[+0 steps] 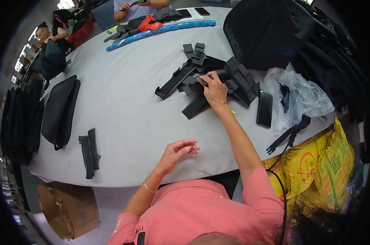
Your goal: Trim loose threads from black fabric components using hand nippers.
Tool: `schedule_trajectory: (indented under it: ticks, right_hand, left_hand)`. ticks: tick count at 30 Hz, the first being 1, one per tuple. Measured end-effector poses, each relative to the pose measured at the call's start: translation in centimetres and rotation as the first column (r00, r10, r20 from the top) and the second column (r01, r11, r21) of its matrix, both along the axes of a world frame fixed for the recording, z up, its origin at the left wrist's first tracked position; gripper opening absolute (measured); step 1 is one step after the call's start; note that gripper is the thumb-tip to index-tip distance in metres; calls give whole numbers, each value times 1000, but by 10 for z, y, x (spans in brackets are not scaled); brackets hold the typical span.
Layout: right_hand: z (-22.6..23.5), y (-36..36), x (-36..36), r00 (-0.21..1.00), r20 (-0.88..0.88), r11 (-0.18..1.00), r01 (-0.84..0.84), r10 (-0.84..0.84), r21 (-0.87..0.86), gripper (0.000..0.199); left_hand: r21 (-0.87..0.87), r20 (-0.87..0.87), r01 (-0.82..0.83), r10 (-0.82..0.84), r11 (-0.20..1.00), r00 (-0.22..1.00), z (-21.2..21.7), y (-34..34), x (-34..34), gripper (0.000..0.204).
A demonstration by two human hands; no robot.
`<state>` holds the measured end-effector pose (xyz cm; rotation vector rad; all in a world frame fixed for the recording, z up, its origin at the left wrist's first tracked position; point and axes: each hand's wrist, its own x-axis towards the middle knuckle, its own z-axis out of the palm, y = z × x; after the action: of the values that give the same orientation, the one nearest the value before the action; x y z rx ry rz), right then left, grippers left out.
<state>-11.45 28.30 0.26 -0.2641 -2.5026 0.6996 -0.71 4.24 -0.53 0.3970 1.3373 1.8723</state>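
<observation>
My right hand [215, 90] reaches over a loose pile of dark grey fabric strips [242, 79], its fingers closed round a small metal tool that looks like thread snips [202, 81]. The tip points left, over the strips; whether it touches one I cannot tell. Several strips in the pile are folded and overlap each other. Nearer my body, my left hand [178, 154] hovers at the table's near side, empty, with its fingers loosely stretched and the thumb apart. Two or so similar grey strips [89, 153] lie far to its left.
A black phone [264, 109] and a clear plastic bag [301, 98] lie right of the pile. Behind stands a large black bag [262, 32]. A blue wrapped roll [160, 34] crosses the far side, near another person's hands. Black cases [60, 110] lie left; yellow sacks [315, 167] stand lower right.
</observation>
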Motion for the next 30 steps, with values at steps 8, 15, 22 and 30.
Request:
schedule_trajectory:
  ticks: [8,15,22,30]
  right_hand:
    - [22,-53,87,807,-261,806,-575,530,-140,37]
    - [5,-51,121,839,-109,783,-539,534,-311,36]
    - [-5,4,111,962,-263,905,-180,79,-385,35]
    - [-10,52,99,977,81,976,205,-199,-73,51]
  left_hand:
    - [322,479,-131,-42,938,877,-21,0,-31,59]
    - [86,323,-223,185,971,928,-15,-3,-41,43]
    - [-108,-789,-518,243,849,564,4,31,-61,25]
    - [-304,-466,-126,-33,944,884,5,56,-53,22]
